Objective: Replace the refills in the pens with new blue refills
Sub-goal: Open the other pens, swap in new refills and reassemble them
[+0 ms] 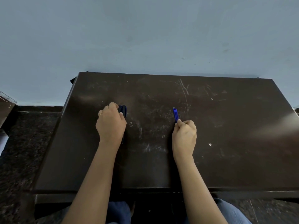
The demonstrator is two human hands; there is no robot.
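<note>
A bundle of dark blue pens [123,109] lies on the dark scratched table [226,126], left of centre. My left hand [110,125] covers most of the bundle with its fingers closed around it; only the far ends show. My right hand [184,135] rests on the table near the middle and pinches the near ends of three thin blue refills [175,114], whose tips point away from me.
The table's far edge meets a pale blue wall [145,38]. A dark speckled floor [21,151] lies to the left, with part of another piece of furniture [6,105] at the far left. My knees in blue jeans [119,210] sit under the near edge.
</note>
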